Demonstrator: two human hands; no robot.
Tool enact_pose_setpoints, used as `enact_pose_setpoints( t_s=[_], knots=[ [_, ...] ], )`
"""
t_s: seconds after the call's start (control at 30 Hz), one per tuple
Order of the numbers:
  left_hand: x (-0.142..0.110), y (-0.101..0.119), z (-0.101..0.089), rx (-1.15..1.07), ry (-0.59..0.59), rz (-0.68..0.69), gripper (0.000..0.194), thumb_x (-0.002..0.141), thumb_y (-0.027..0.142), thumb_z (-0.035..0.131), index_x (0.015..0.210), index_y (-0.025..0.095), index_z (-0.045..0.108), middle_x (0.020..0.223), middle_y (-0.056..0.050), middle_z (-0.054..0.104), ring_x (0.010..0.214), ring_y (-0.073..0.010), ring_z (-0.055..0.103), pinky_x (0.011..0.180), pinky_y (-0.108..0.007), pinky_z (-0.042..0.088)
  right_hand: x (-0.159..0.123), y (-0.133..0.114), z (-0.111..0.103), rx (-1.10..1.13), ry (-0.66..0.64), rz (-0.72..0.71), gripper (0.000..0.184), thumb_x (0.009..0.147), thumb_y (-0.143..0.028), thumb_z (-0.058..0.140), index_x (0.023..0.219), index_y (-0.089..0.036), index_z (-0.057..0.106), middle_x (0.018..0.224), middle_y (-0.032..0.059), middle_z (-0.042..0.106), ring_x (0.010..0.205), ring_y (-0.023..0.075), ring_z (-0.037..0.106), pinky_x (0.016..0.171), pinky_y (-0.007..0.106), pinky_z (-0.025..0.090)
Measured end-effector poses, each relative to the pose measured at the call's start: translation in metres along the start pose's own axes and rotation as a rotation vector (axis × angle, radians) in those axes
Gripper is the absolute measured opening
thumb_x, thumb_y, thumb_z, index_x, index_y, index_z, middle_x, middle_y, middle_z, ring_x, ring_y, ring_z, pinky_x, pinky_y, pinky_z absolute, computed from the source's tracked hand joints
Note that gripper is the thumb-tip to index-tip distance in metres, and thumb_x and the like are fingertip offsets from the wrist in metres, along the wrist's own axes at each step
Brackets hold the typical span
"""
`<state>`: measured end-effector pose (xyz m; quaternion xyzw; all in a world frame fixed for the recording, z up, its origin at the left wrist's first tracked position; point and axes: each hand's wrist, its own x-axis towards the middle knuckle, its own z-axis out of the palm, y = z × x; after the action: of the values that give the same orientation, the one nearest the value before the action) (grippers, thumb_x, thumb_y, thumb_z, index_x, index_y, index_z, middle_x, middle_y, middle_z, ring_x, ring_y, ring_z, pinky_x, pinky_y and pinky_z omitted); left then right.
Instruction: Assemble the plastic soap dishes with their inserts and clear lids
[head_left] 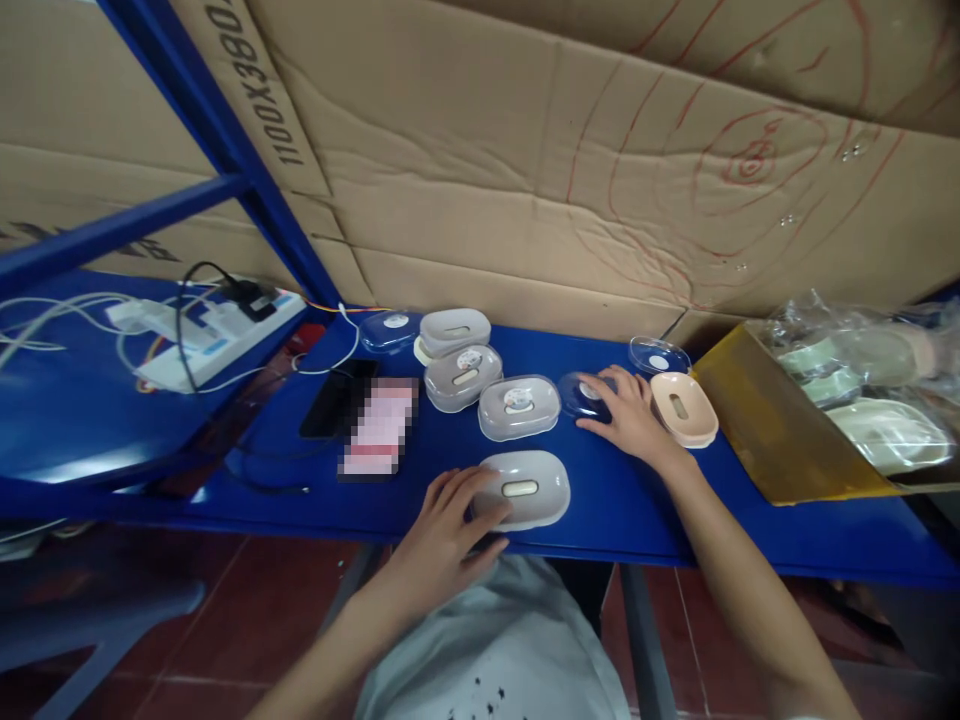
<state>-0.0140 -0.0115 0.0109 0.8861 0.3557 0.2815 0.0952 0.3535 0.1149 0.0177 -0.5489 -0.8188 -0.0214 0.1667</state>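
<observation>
My left hand (457, 525) is at the left end of a light grey oval soap dish (551, 485), with its fingers spread over the rim and the thumb apart below. The dish lies near the table's front edge, without a lid, and a slot shows in its middle. My right hand (628, 412) reaches over a clear plastic lid (576, 398), with fingers apart at its right side; whether it grips the lid's edge is hard to see. Just right of that hand sits a peach soap dish (684, 410), and behind it lies another clear lid (660, 358).
Grey soap dishes with clear lids (519, 408) (463, 380) stand left of centre, and another grey dish (454, 330) and lid (388, 330) behind. A phone (379, 430), cables and a power strip (195, 350) lie left. An open carton (787, 430) of wrapped dishes stands right.
</observation>
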Motion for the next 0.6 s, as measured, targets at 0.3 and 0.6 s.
enact_pose_setpoints(
  t_s=[0.3,0.6],
  knots=[
    [0.018,0.002,0.01,-0.25,-0.035,-0.17,0.067,0.099,0.022,0.074,0.158,0.031,0.043,0.166,-0.014,0.04,0.149,-0.0306,0.054,0.12,-0.051,0.054,-0.074,-0.047,-0.027,0.365,0.039,0.029,0.064,0.101,-0.054,0.07,0.158,-0.032,0.052,0.158,0.0136,0.055,0.144,0.0313,0.057,0.117,0.052,0.051],
    [0.026,0.002,0.025,-0.362,-0.055,-0.185,0.091,0.098,0.027,0.078,0.169,0.039,0.022,0.171,-0.016,0.031,0.151,-0.0341,0.051,0.117,-0.056,0.056,-0.074,-0.12,-0.036,0.169,-0.1,-0.271,0.062,0.103,-0.057,0.066,0.158,-0.031,0.053,0.166,0.0127,0.05,0.154,0.0364,0.045,0.119,0.06,0.044]
  ],
)
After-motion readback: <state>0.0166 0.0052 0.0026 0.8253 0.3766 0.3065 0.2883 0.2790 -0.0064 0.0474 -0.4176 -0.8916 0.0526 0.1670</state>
